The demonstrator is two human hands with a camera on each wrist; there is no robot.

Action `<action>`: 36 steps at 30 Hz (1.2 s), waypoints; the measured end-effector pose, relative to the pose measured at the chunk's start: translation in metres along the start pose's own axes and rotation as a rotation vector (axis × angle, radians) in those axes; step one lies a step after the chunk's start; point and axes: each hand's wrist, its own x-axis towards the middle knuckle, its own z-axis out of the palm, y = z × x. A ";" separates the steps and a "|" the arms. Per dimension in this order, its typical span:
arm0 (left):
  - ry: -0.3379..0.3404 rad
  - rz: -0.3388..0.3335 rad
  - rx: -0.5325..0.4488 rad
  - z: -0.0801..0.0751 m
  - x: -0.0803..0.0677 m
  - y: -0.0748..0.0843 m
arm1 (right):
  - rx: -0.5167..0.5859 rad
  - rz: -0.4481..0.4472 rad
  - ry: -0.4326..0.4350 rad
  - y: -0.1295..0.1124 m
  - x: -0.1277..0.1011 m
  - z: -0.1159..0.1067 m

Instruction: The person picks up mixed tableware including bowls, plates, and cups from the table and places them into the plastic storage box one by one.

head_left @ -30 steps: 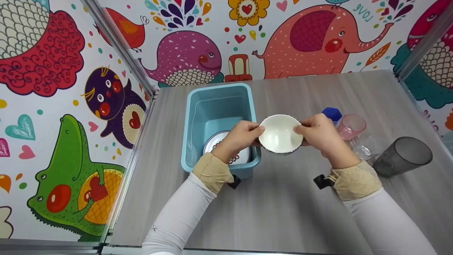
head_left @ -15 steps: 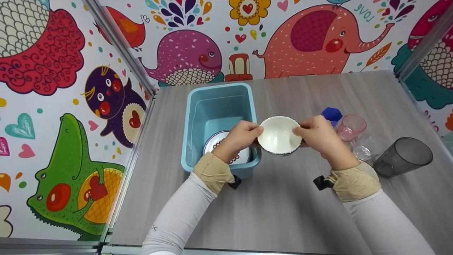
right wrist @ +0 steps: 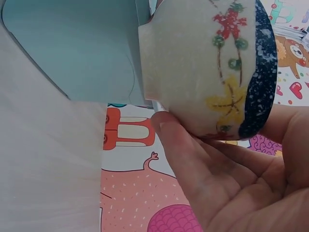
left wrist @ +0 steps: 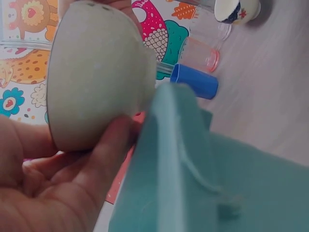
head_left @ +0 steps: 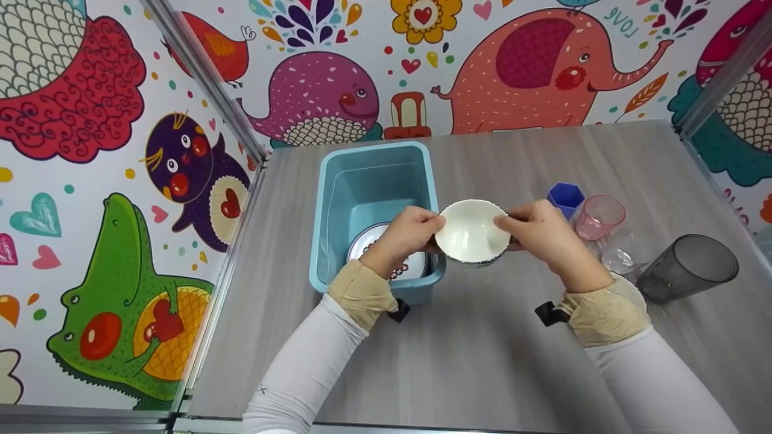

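Both hands hold a small cream bowl (head_left: 472, 232) by its opposite sides, raised beside the right wall of the blue plastic tub (head_left: 329, 199). The left hand (head_left: 410, 238) grips the bowl's left side, thumb at the rim, while its forearm crosses the tub's front corner. On the other side, the right hand (head_left: 537, 229) pinches the rim between thumb and fingers. In the right wrist view the bowl's outside (right wrist: 198, 72) shows red and yellow flowers and a dark blue rim band. A patterned white plate (head_left: 362, 241) lies in the tub, partly hidden by the left hand.
Right of the right hand stand a blue hexagonal cup (head_left: 566, 199), a pink clear cup (head_left: 601, 216), a clear glass (head_left: 618, 259) and a tall grey tumbler (head_left: 690, 268). In the left wrist view, a flowered white piece of crockery (left wrist: 239, 10) sits near them.
The bowl has shifted slightly left and towards the person, with the right hand moving along with it. The left hand has barely moved; the tub and cups stay where they were.
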 end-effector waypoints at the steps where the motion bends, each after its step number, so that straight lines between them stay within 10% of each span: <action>1: 0.001 0.000 0.000 -0.001 0.000 0.000 | 0.003 0.001 0.001 0.000 0.000 0.000; 36: 0.110 0.042 0.091 -0.047 -0.004 -0.006 | 0.071 0.011 0.010 0.028 -0.004 -0.012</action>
